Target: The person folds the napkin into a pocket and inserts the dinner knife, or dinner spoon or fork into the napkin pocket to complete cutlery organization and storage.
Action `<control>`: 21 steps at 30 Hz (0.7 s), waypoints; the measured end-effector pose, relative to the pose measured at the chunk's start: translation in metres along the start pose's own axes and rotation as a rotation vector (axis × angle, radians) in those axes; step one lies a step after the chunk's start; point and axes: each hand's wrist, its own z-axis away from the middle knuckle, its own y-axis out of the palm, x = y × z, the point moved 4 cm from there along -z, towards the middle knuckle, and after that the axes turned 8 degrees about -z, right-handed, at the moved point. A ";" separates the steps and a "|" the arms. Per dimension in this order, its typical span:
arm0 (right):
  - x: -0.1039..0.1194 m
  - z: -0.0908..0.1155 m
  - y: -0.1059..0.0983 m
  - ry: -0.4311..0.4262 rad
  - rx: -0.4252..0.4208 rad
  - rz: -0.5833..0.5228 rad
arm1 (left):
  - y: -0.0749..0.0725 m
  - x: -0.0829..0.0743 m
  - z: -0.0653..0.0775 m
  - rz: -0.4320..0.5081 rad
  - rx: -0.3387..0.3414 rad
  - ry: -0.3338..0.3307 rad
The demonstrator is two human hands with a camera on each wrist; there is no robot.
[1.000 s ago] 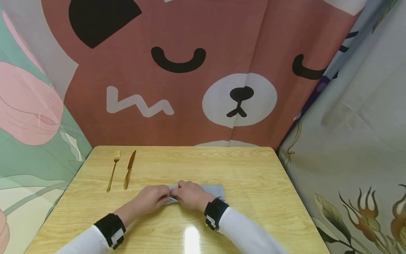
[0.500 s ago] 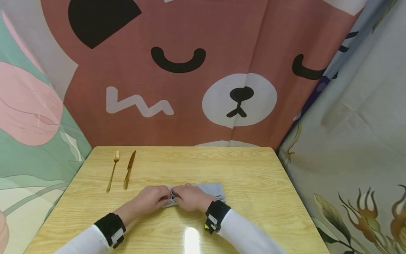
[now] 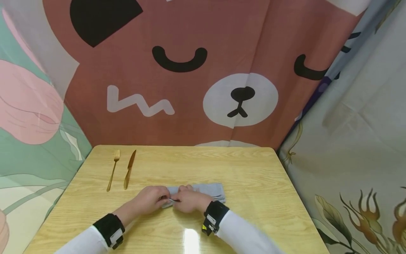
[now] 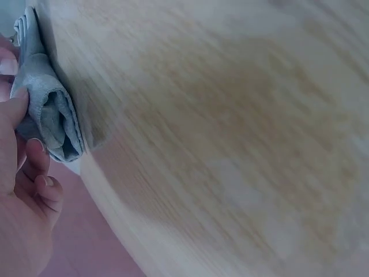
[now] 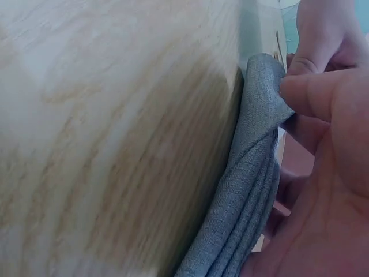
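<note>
A grey-blue cloth (image 3: 213, 190), folded into a long flat strip, lies across the middle of the table. At its left end my left hand (image 3: 151, 198) grips the folded layers between thumb and fingers. The left wrist view shows that end of the cloth (image 4: 49, 112) as a loop of layers with a hollow inside. Close beside it, my right hand (image 3: 191, 199) pinches a raised edge of the cloth near the left end. In the right wrist view, stacked folds of the cloth (image 5: 245, 167) run along under the right hand (image 5: 337, 144), whose thumb and forefinger meet on a pulled-up corner.
A gold fork (image 3: 113, 171) and a gold knife (image 3: 129, 170) lie side by side at the left of the wooden table (image 3: 253, 169). Behind the table hangs a curtain (image 3: 177, 127) with a bear face, and printed cloth hangs at both sides.
The gap between the layers near my right fingertips, visible half a second ago, has narrowed as they pinch the edge. My left hand stays almost still; the fork and knife have not moved.
</note>
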 end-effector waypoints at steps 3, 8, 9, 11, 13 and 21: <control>0.000 0.000 0.001 0.033 -0.033 -0.059 | 0.001 0.002 -0.001 0.012 0.023 -0.021; -0.003 -0.004 0.001 0.016 -0.122 -0.249 | 0.001 0.003 -0.002 0.023 0.066 -0.044; -0.004 -0.005 0.001 0.012 -0.132 -0.269 | 0.001 0.003 -0.002 0.024 0.071 -0.045; -0.004 -0.005 0.000 0.006 -0.140 -0.287 | 0.001 0.003 -0.002 0.027 0.077 -0.048; -0.004 -0.004 0.000 0.012 -0.137 -0.255 | 0.001 0.003 -0.002 0.027 0.082 -0.054; 0.001 -0.002 0.002 0.057 -0.038 -0.149 | -0.003 0.002 0.000 0.065 0.063 -0.065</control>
